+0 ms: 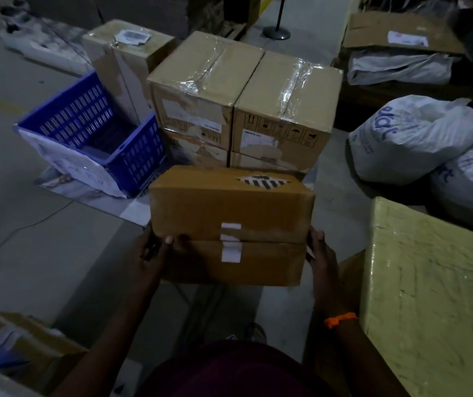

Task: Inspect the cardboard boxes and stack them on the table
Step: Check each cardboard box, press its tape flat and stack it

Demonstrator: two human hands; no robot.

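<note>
I hold a brown cardboard box (229, 213) in the air in front of me, with white tape strips across its seam and a black-and-white striped label on its far top. My left hand (155, 250) grips its left side, thumb on the near face. My right hand (319, 250) grips its right side. Beyond it, on the floor, stands a stack of taped cardboard boxes (243, 101), two side by side on top of lower ones. A taller box (126, 61) with a white label stands behind the stack's left.
A blue slatted plastic crate (92, 133) lies tilted at the left. White printed sacks (418, 138) lie at the right. A large yellow-wrapped box (435, 305) fills the near right. More cardboard (20, 345) sits at the near left. A black stanchion base (276, 32) stands far back.
</note>
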